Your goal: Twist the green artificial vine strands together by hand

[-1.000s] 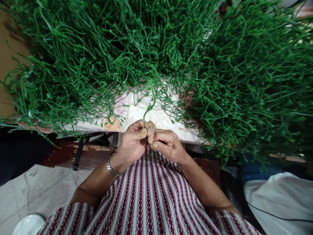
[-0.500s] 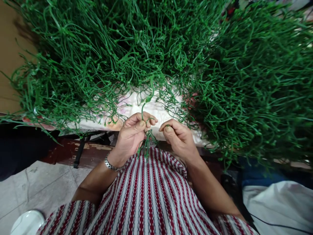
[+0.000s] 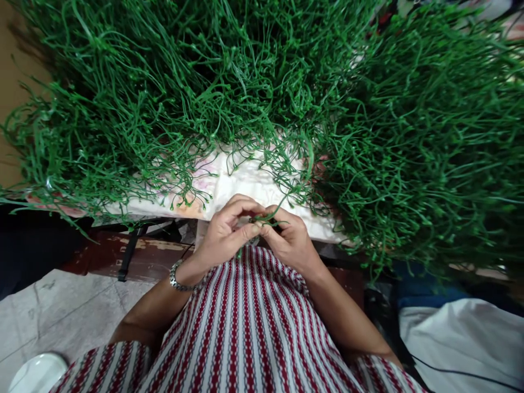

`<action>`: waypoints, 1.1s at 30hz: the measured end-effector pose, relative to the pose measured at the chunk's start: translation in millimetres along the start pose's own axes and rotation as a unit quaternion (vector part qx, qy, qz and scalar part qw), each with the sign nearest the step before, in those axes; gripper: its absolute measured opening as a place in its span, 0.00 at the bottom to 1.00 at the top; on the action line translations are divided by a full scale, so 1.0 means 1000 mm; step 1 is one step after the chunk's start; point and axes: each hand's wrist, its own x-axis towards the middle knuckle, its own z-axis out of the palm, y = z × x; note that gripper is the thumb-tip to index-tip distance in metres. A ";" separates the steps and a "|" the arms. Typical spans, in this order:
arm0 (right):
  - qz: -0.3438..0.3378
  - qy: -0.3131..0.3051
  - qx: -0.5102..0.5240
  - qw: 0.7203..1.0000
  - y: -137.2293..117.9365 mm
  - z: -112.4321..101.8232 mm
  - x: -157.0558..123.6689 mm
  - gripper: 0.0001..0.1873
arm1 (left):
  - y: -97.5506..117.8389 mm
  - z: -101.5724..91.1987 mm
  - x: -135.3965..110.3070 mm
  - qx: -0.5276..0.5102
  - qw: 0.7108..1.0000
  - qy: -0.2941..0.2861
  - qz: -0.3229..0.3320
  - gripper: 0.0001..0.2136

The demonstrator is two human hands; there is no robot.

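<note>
At the near edge of the table my two hands meet, fingertips touching. A thin green stem [image 3: 281,204] passes between them, its free end curving up to the right. My left hand [image 3: 227,232] pinches it with thumb and forefinger, and my right hand [image 3: 291,238] is closed on it as well. The exact grip point is partly covered by the fingers. A few green strands [image 3: 240,252] show below my left fingers, against the striped shirt. Beyond the hands lies a big pile of thin green stems [image 3: 229,71] with small branched tips.
A second pile of stems [image 3: 421,142] covers the right side. Both rest on a pale floral cloth [image 3: 241,183]. Cardboard [image 3: 10,109] stands at the left edge. A white round object [image 3: 39,374] sits on the floor, lower left; a white cloth [image 3: 462,341] is at lower right.
My hands, apart before, have come together. The stem that stood upright in my left hand now leans right and passes between both hands.
</note>
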 end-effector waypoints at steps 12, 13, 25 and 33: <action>-0.094 -0.057 -0.149 0.983 -0.002 -0.013 0.004 0.04 | -0.003 -0.008 -0.004 0.151 0.987 -0.044 0.009 0.01; -0.109 -0.061 -0.176 0.976 -0.001 -0.013 0.004 0.04 | -0.003 -0.009 -0.005 0.169 0.985 -0.040 -0.005 0.02; -0.118 -0.154 -0.267 0.944 0.000 -0.014 0.000 0.06 | 0.010 -0.014 -0.004 0.338 0.932 -0.129 0.009 0.07; -0.083 -0.203 -0.049 0.975 -0.001 -0.019 0.009 0.07 | 0.016 -0.029 0.004 0.178 0.953 -0.221 -0.108 0.05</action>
